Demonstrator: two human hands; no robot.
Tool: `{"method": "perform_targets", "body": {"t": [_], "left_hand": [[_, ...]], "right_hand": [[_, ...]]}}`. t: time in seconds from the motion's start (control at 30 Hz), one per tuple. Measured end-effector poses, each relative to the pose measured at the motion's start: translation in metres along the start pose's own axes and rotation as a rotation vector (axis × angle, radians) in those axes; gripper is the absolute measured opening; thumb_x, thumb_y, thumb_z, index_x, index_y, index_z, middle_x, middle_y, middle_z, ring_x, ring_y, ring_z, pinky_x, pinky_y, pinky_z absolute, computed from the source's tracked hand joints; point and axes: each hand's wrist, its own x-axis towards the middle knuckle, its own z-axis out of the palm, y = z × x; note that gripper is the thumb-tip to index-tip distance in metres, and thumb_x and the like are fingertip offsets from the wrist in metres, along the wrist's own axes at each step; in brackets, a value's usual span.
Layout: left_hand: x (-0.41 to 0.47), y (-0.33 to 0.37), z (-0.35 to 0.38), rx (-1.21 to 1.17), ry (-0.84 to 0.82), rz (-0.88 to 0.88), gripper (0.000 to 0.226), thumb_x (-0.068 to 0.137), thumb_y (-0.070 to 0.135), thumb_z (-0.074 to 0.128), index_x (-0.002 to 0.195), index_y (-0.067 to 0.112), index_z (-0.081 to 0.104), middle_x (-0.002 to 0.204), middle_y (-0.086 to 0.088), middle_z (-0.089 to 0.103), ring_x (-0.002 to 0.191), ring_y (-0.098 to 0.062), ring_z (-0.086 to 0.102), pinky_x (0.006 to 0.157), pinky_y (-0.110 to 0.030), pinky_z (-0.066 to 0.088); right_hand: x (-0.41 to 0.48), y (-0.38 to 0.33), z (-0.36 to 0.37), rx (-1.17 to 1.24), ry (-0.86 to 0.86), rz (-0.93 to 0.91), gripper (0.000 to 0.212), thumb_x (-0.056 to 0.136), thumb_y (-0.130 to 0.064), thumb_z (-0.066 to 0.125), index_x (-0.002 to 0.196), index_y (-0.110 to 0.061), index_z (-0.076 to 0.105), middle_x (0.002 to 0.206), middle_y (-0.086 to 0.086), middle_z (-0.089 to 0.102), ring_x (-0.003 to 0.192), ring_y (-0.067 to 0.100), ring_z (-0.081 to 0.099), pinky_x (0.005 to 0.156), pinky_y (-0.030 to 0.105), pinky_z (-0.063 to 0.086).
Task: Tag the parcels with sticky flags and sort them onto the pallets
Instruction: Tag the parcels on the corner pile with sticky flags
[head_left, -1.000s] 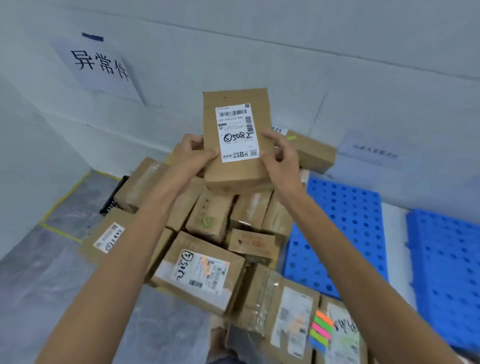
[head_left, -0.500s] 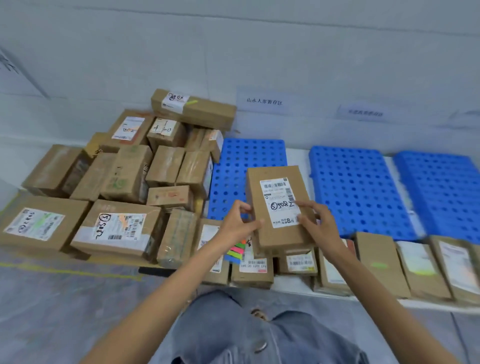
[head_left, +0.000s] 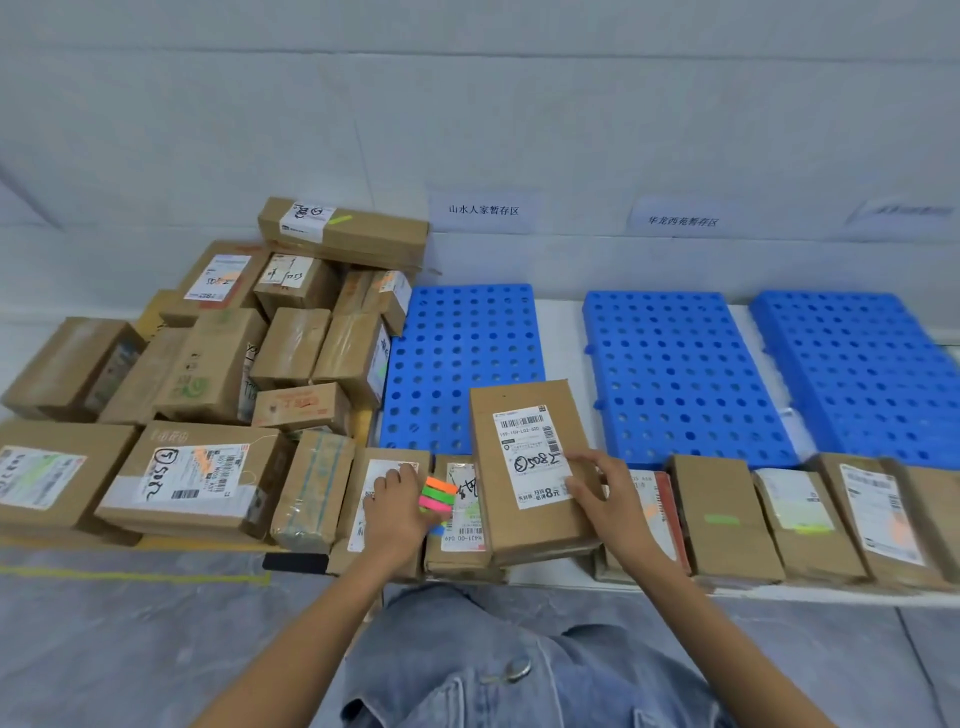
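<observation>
A flat brown parcel (head_left: 535, 467) with a white label marked "0508" lies tilted on the front row of parcels. My right hand (head_left: 605, 493) grips its right edge, thumb on the label. A pad of sticky flags (head_left: 439, 496) in orange, green and pink lies on a parcel just left of it. My left hand (head_left: 397, 501) curls its fingers onto the pad's left end. Three blue perforated pallets, the left pallet (head_left: 462, 358), the middle pallet (head_left: 675, 374) and the right pallet (head_left: 857, 369), lie behind the row.
A heap of taped cardboard parcels (head_left: 208, 374) fills the left side. A row of flat parcels (head_left: 779, 519) runs along the front edge to the right. Paper signs (head_left: 483, 210) hang on the wall above the pallets. My knees in jeans are below.
The parcel came down from in front of the wall onto the front row. My left hand let go of it and moved to the sticky flags. The view swung right.
</observation>
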Motion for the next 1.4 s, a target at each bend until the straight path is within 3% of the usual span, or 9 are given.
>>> {"method": "perform_targets", "body": {"t": [0.17, 0.27, 0.4, 0.6, 0.73, 0.9, 1.17, 1.27, 1.4], "left_hand": [[0.007, -0.002, -0.001, -0.143, 0.008, -0.016, 0.042, 0.069, 0.042, 0.079, 0.089, 0.017, 0.052, 0.093, 0.002, 0.058, 0.097, -0.019, 0.052, 0.069, -0.030, 0.039], [0.006, 0.001, -0.012, -0.573, -0.001, -0.033, 0.021, 0.076, 0.015, 0.077, 0.072, 0.017, 0.056, 0.078, 0.009, 0.062, 0.084, -0.012, 0.060, 0.060, -0.020, 0.039], [0.000, 0.009, -0.055, -0.855, 0.093, 0.036, 0.009, 0.083, 0.011, 0.070, 0.080, 0.014, 0.062, 0.083, 0.001, 0.064, 0.077, -0.011, 0.056, 0.068, -0.023, 0.040], [-0.018, 0.039, -0.123, -0.900, 0.094, 0.263, 0.004, 0.084, 0.037, 0.067, 0.088, 0.035, 0.069, 0.078, -0.008, 0.067, 0.062, -0.014, 0.047, 0.055, -0.033, 0.040], [-0.037, 0.062, -0.151, -0.926, 0.035, 0.359, 0.010, 0.084, 0.031, 0.069, 0.093, 0.028, 0.071, 0.068, 0.010, 0.062, 0.059, -0.010, 0.048, 0.054, -0.023, 0.043], [-0.044, 0.070, -0.161, -0.923, 0.000, 0.369, 0.011, 0.082, 0.034, 0.070, 0.093, 0.033, 0.071, 0.064, -0.015, 0.044, 0.057, -0.021, 0.039, 0.052, -0.032, 0.048], [-0.047, 0.067, -0.157, -0.956, -0.067, 0.370, 0.008, 0.081, 0.040, 0.069, 0.089, 0.038, 0.070, 0.083, -0.025, 0.060, 0.062, -0.021, 0.044, 0.059, -0.041, 0.051], [-0.049, 0.069, -0.157, -1.025, -0.206, 0.337, 0.005, 0.086, 0.028, 0.066, 0.091, 0.029, 0.068, 0.095, 0.001, 0.070, 0.073, -0.018, 0.057, 0.065, -0.038, 0.053], [-0.049, 0.072, -0.158, -1.141, -0.504, 0.181, 0.022, 0.093, 0.027, 0.057, 0.111, 0.016, 0.062, 0.100, -0.007, 0.070, 0.084, -0.015, 0.066, 0.071, -0.028, 0.053]], "right_hand": [[-0.008, 0.001, 0.001, -0.014, -0.025, 0.019, 0.029, 0.088, -0.016, 0.062, 0.111, -0.034, 0.055, 0.125, 0.000, 0.046, 0.110, 0.007, 0.041, 0.078, 0.007, 0.034], [-0.010, -0.003, -0.002, -0.076, -0.032, -0.018, 0.030, 0.089, -0.015, 0.060, 0.110, -0.036, 0.053, 0.124, -0.001, 0.045, 0.109, 0.008, 0.042, 0.079, 0.009, 0.040], [-0.007, -0.016, -0.008, -0.228, 0.054, -0.142, 0.027, 0.092, -0.014, 0.055, 0.116, -0.029, 0.054, 0.120, -0.004, 0.042, 0.112, 0.012, 0.044, 0.094, 0.022, 0.037], [0.003, -0.071, -0.006, -0.395, 0.109, -0.603, 0.029, 0.092, -0.015, 0.051, 0.121, -0.018, 0.056, 0.122, -0.006, 0.046, 0.114, 0.004, 0.036, 0.100, 0.006, 0.023], [0.012, -0.100, 0.005, -0.564, 0.122, -0.788, 0.038, 0.094, -0.031, 0.042, 0.130, -0.020, 0.050, 0.132, 0.003, 0.047, 0.127, 0.022, 0.038, 0.106, 0.033, 0.032], [0.018, -0.102, 0.012, -0.755, 0.223, -0.915, 0.035, 0.093, -0.032, 0.044, 0.121, -0.017, 0.059, 0.131, 0.011, 0.053, 0.130, 0.031, 0.037, 0.105, 0.053, 0.035], [0.012, -0.101, 0.010, -0.606, 0.267, -1.012, 0.015, 0.092, -0.025, 0.053, 0.105, -0.021, 0.059, 0.116, 0.008, 0.059, 0.121, 0.029, 0.046, 0.108, 0.049, 0.030], [0.011, -0.106, 0.011, -0.475, 0.246, -0.966, 0.005, 0.089, -0.020, 0.061, 0.089, -0.016, 0.063, 0.099, 0.006, 0.060, 0.105, 0.026, 0.053, 0.095, 0.043, 0.039], [0.009, -0.108, 0.014, -0.465, 0.244, -0.982, 0.001, 0.086, -0.017, 0.061, 0.085, -0.017, 0.062, 0.095, 0.004, 0.058, 0.096, 0.024, 0.052, 0.083, 0.040, 0.043]]}}
